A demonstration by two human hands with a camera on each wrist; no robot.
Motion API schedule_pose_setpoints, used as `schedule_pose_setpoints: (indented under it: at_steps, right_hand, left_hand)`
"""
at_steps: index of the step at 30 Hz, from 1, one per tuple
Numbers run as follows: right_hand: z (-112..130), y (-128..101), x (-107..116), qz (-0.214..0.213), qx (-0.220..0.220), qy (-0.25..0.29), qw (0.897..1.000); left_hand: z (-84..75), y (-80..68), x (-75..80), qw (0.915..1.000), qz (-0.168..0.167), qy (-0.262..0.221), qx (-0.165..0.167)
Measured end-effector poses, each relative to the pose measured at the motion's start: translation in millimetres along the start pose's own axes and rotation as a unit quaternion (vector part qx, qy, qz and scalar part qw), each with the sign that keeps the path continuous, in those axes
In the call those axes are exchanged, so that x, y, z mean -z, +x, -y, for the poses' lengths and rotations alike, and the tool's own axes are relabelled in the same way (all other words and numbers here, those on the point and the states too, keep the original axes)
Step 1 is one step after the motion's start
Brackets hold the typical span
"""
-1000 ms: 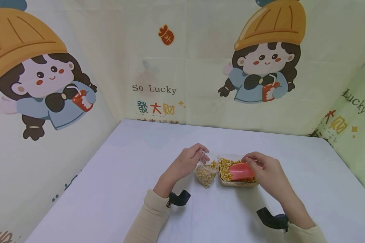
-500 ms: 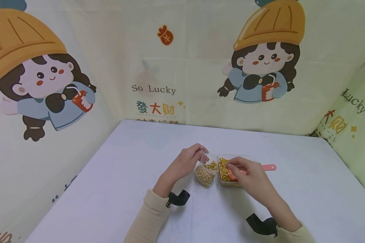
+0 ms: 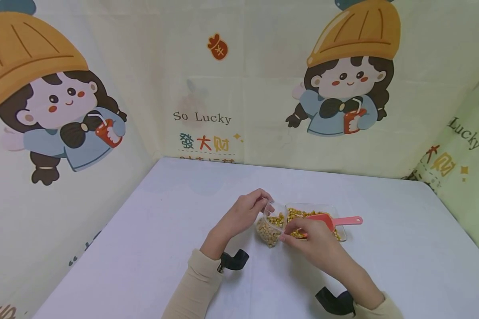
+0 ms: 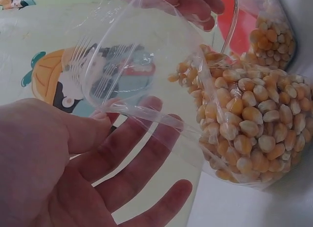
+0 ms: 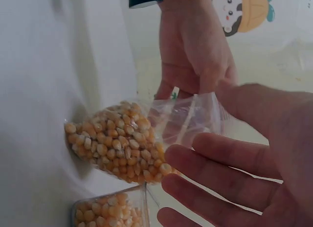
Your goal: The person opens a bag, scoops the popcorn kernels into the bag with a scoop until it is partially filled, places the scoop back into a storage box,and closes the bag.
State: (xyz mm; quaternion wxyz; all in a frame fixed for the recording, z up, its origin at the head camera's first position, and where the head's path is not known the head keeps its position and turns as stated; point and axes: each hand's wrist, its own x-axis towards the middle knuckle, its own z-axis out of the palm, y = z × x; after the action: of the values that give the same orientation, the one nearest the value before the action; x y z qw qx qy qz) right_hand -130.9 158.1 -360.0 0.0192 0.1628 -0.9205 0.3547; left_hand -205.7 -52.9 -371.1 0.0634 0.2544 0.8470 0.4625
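Note:
A clear plastic bag [image 4: 249,124], partly filled with corn kernels, sits on the table with its mouth stretched wide. My left hand [image 3: 245,213] pinches one side of the mouth between thumb and fingers, the other fingers spread beneath. On the opposite side, my right hand [image 3: 313,241] has thumb and index finger at the bag's rim, pinching it; its other fingers extend loosely in the right wrist view. Just right of the bag stands a clear container [image 3: 342,235] of corn kernels. A pink scoop [image 3: 345,220] lies across it, handle pointing right, its bowl partly hidden by my right hand.
The white table [image 3: 167,248] spreads around the bag and container. Behind and beside it hangs a cream cloth [image 3: 263,88] with cartoon prints. Black wrist mounts [image 3: 235,260] stick out from both sleeves.
My right hand has let go of the scoop, leaving it on the container, and has moved left to the bag's rim. The bag's mouth is wider; my left hand has stayed in place.

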Motion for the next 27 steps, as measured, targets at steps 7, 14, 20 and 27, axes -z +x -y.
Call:
schedule_pose_setpoints:
  at_steps: [7,14,20,27]
  right_hand:
    - [-1.0,0.3,-2.6,-0.032,0.039,-0.026,0.998]
    - [-0.3,-0.2,-4.2,-0.041,0.046,-0.024,0.998]
    - [0.2,-0.1,-4.5,-0.055,0.055,-0.032,0.996]
    - [3.1,1.9,-9.4,-0.072,0.041,-0.055,0.995]
  left_hand:
    - [0.4,0.1,2.4,0.9996,0.024,0.000,-0.012]
    - [2.2,0.2,3.3,0.9994,0.030,-0.015,-0.010]
    - [3.5,0.1,4.7,0.9997,0.022,-0.008,-0.005]
    - [2.8,-0.8,7.6,0.9996,0.020,-0.021,-0.001]
